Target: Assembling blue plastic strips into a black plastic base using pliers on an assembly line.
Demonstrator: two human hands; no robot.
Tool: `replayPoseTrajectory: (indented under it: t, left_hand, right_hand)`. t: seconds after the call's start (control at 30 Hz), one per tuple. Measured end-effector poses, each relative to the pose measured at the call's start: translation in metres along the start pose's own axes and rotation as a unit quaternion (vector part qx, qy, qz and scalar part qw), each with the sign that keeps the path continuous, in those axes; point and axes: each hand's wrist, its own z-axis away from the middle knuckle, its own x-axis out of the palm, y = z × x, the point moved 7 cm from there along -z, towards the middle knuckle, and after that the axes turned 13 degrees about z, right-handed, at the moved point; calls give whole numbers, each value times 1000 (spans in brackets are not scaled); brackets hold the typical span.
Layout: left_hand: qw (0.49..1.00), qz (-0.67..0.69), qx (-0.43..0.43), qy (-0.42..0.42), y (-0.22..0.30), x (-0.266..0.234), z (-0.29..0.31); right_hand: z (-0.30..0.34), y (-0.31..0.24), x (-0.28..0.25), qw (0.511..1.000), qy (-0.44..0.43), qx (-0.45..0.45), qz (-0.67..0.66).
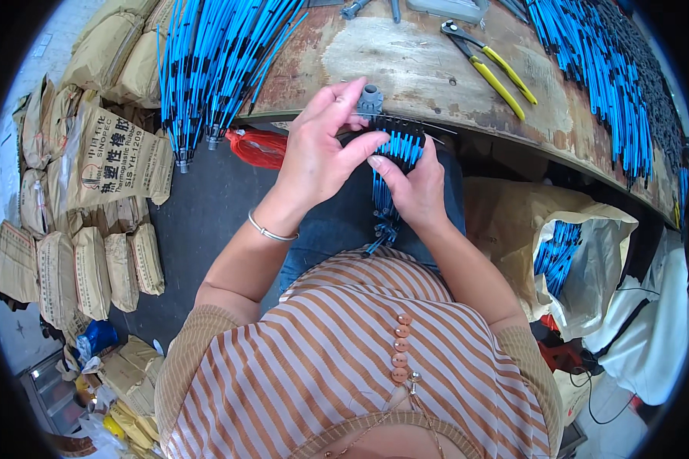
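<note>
Just off the near edge of the worktable, both my hands are closed around a bundle of thin blue-and-black tubes (402,147). The bundle's lower ends (386,227) hang down over my lap. My left hand (321,145) grips it from the left, thumb across the front and fingers partly hidden behind. On the other side my right hand (419,183) holds it, its thumb tip close to the left thumb. A grey ribbed plastic fitting (370,100) sits at the bundle's top, beside my left fingertips. Thin wire-like strands stick out to the right of the bundle.
Yellow-handled pliers (491,73) lie on the worktable (390,57). Large bunches of blue-and-black tubes (220,53) hang over its edge at left and lie at right. Red strands (259,147) hang below. Stacked brown sacks (103,161) stand left, an open paper sack (589,260) right.
</note>
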Motion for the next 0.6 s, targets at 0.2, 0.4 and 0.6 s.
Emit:
replayPoseTrajectory:
  t: [0.2, 0.4, 0.6]
  left_hand:
    - [998, 16, -44, -32, -7, 0, 2]
    - [988, 122, -94, -14, -11, 0, 2]
    - [983, 161, -89, -22, -14, -3, 4]
  right_hand:
    - [4, -2, -4, 1000, -13, 26, -3]
    - [7, -4, -4, 1000, -12, 18, -10]
    - [6, -3, -3, 1000, -31, -3, 3]
